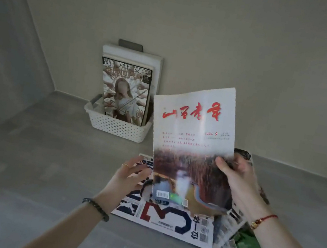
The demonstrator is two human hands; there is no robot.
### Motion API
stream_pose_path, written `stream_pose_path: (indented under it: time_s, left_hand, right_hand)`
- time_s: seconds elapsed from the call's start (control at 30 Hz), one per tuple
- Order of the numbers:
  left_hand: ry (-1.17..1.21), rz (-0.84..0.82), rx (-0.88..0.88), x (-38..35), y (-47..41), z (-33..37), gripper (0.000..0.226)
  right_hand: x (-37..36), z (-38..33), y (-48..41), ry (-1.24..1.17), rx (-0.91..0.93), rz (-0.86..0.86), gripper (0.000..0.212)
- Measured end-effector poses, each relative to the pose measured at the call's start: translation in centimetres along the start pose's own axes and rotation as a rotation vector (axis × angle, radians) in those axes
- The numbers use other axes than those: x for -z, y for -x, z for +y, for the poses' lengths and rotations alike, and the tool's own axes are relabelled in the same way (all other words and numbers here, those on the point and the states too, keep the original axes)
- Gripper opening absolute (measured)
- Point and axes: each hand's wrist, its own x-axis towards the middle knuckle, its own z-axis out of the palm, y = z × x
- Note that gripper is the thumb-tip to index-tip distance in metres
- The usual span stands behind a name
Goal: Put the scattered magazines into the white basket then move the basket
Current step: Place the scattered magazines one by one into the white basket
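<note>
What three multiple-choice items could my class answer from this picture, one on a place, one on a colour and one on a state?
1. Where is the white basket?
A. On the grey surface, at the foot of the wall
B. On a chair
C. Hung from a hook

2. What colour is the big title on the lifted magazine?
A. Blue
B. Red
C. Green

3. What is the right hand doing?
A. Gripping the lifted magazine
B. Lying flat and empty
C. Holding a pen

Answers:
1 A, the basket stands on the grey surface where it meets the wall.
2 B, the brushed characters are red.
3 A, its thumb lies across the cover's lower right edge, with the magazine held up.
</note>
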Motion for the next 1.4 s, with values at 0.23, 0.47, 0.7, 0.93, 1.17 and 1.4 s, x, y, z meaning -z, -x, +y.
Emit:
stream_pose_path:
  time_s: [0.23,0.47,0.7,0.93,1.17,1.4]
  left_hand:
    - [0.013,-0.02,-0.073,4.2,-3.8,3.6,0.02]
    - [-0.046,0.229,-0.094,10.9,-9.9,7.3,0.049]
    - [0.032,0.216,-0.267,16.7,-15.6,13.7,0.021]
    - [0.025,0.193,-0.394,18.9,-22.3,17.6,0.015]
    - [-0.007,0.247,-0.326,20.4,-26.9,13.3,0.02]
    - [0.033,0.285,-0.229,21.3,-28.8,10.0,0.015]
  right_hand:
    - [-8.3,-1.0,-1.4,-0.1,0.004,-0.139,0.019]
    - [-15.8,-1.9,-5.2,-0.175,0.053,-0.228,0.021]
    - [-22.1,-3.9,-11.4,-0.17,0.155,-0.027,0.02]
    - [-26.2,-4.4,-17.1,0.098,0.237,0.214,0.012]
    - [-26.9,-0.6,-19.2,0.348,0.145,0.265,0.008]
    - [-27.7,2.4,-19.5,0.359,0.085,0.296,0.022]
